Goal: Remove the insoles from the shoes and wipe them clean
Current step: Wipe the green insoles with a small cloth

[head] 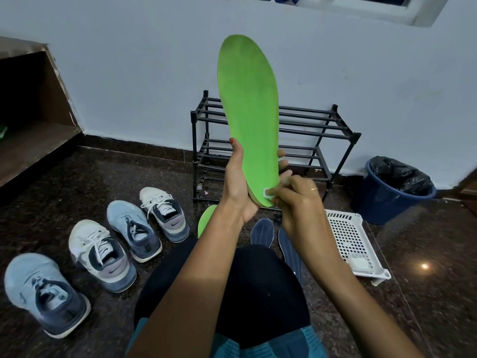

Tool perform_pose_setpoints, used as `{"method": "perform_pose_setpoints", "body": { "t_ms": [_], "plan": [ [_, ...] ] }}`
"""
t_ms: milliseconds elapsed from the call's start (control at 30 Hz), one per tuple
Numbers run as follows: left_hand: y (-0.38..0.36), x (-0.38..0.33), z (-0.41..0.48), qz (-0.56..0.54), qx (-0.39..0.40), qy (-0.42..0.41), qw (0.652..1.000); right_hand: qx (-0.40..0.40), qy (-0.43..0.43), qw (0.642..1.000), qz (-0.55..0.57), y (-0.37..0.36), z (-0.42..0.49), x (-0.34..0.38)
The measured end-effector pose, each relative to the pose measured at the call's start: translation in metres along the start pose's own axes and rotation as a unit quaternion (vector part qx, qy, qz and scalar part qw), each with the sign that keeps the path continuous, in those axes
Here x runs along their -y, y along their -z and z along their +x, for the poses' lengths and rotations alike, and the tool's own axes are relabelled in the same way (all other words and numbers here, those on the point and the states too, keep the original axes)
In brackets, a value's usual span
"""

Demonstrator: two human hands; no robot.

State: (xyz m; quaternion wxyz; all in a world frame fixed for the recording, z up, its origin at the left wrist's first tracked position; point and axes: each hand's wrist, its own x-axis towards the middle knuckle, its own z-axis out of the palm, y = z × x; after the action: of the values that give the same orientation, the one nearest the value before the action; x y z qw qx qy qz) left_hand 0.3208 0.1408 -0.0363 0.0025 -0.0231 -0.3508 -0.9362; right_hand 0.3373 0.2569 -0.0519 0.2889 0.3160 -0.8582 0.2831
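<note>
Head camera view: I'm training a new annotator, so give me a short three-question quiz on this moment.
1. True or false: the left hand holds the green insole upright by its lower end.
2. What does the right hand press against the insole's lower end? A) a brush B) a small white wipe C) a sponge
3. How many sneakers stand on the floor, left of the person?

Key: 1 true; 2 B; 3 four.
</note>
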Motion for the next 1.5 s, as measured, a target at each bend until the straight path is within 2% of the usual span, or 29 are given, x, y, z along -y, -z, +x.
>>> {"method": "perform_pose_setpoints", "body": {
  "t_ms": [133,367,567,867,1067,1200,1333,1500],
  "plan": [
    [-0.003,0.0,-0.002,-0.002,0.001,0.001,1.0,0.018,-0.017,1.0,-0.004,0.007,-0.005,0.006],
    [-0.005,0.001,-0.004,0.039,0.016,0.018,0.999,-0.031,-0.005,0.999,-0.042,0.004,0.005,0.003],
    [-0.004,0.0,-0.004,0.004,0.013,0.01,1.0,0.017,-0.013,1.0,-0.008,-0.003,-0.01,0.008],
    [-0.004,0.003,-0.002,0.018,0.026,0.015,0.999,-0.022,-0.027,0.995,-0.092,0.001,-0.007,0.014],
    [-0.004,0.003,-0.003,-0.018,0.03,0.008,0.999,-0.004,-0.036,0.999,-0.014,-0.003,-0.011,0.018],
    [-0.006,0.003,-0.006,-0.023,0.035,0.011,0.999,-0.02,-0.032,0.999,0.034,-0.003,-0.012,0.02],
    [-0.009,0.001,-0.008,-0.005,0.041,0.02,0.999,-0.006,-0.008,1.0,-0.01,0.002,-0.01,0.014],
    [-0.009,0.001,-0.009,0.027,0.058,0.036,0.997,-0.025,0.002,0.997,-0.076,0.003,-0.012,0.018]
  ]
}}
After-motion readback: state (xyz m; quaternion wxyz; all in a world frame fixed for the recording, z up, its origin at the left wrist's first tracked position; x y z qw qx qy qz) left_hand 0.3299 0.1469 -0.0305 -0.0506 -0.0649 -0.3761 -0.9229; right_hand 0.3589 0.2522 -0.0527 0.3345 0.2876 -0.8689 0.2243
